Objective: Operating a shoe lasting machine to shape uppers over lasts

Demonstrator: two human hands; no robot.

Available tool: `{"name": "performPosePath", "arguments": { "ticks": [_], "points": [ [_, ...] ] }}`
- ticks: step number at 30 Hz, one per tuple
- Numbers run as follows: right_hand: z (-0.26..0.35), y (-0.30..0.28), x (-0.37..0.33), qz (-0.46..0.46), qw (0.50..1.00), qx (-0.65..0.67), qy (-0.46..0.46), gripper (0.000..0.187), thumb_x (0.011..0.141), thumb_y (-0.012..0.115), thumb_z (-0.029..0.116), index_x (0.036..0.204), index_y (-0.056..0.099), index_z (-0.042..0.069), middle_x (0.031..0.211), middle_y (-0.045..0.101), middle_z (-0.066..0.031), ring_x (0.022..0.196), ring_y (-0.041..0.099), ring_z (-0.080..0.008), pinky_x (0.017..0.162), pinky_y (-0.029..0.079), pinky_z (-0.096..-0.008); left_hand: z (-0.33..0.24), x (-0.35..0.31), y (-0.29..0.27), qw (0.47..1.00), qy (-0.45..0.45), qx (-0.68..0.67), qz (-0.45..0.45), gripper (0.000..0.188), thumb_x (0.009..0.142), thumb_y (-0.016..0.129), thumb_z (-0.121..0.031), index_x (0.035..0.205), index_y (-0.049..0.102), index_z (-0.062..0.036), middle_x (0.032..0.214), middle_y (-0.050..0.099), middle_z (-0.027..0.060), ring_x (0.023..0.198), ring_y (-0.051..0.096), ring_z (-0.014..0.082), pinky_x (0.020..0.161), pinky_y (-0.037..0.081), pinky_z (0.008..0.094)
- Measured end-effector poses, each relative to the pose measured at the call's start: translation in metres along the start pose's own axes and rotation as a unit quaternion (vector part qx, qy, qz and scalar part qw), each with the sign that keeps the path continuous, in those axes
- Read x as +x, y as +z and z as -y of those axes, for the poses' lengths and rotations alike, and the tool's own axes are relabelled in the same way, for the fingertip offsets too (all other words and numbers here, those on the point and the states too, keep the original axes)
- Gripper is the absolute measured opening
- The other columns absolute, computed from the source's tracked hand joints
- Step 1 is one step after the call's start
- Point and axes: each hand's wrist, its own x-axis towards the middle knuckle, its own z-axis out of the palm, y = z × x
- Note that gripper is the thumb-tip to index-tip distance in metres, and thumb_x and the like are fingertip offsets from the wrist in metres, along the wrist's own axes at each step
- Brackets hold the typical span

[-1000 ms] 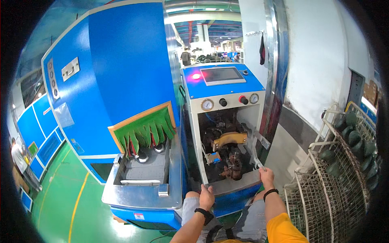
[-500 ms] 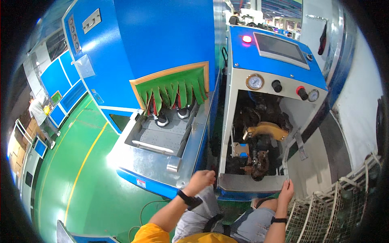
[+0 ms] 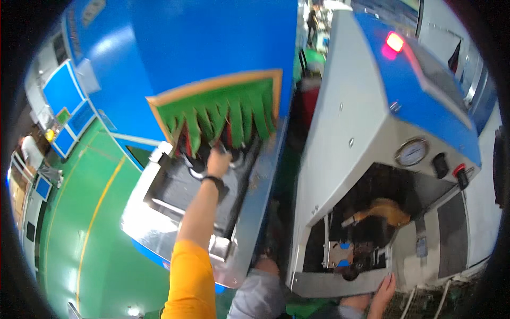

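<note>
Two dark shoes with white soles, the left shoe (image 3: 195, 171) and the right shoe (image 3: 237, 159), sit on the grey conveyor bed (image 3: 183, 187), partly behind a green strip curtain (image 3: 207, 114). My left hand (image 3: 218, 163) reaches over the bed to the shoes, at the inner side of the right one. Motion smears its fingers, so whether they grip a shoe is unclear. My right hand (image 3: 387, 291) rests at the front right corner of the grey machine (image 3: 340, 284), its fingers stretched along the edge and nothing visible in them.
Inside the grey machine's opening sit a yellow curved arm (image 3: 385, 211) and a metal block with blue parts (image 3: 340, 254). Its blue top carries a lit red lamp (image 3: 394, 41). A steel ledge (image 3: 255, 212) borders the bed. Another person (image 3: 33, 154) stands far left.
My left hand has gone from between the two machines up and left to the shoes. The view has turned and shifted; my right hand stays by the grey machine's front corner.
</note>
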Motion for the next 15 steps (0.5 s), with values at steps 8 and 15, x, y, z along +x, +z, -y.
{"name": "performPosePath", "arguments": {
  "ticks": [8, 15],
  "points": [
    [-0.005, 0.011, 0.004, -0.008, 0.998, 0.066, 0.001, 0.054, 0.109, 0.046, 0.038, 0.147, 0.046, 0.001, 0.135, 0.058, -0.0173, 0.12, 0.057, -0.0269, 0.104, 0.043, -0.037, 0.044, 0.095, 0.029, 0.988, 0.008, 0.024, -0.152, 0.091, 0.076, 0.085, -0.035, 0.139, 0.039, 0.0115, 0.129, 0.06, 0.0348, 0.123, 0.058, 0.0447, 0.104, 0.045, 0.0443],
    [-0.043, -0.004, 0.015, 0.01, 0.991, 0.129, 0.017, 0.054, 0.11, 0.043, 0.038, 0.148, 0.043, 0.001, 0.134, 0.056, -0.0157, 0.12, 0.055, -0.0246, 0.102, 0.043, -0.0366, 0.019, 0.059, 0.036, 0.989, 0.02, 0.082, -0.122, 0.106, 0.068, 0.091, -0.046, 0.137, 0.036, 0.0111, 0.113, 0.066, 0.0345, 0.108, 0.063, 0.0508, 0.091, 0.052, 0.0492]
  ]
}}
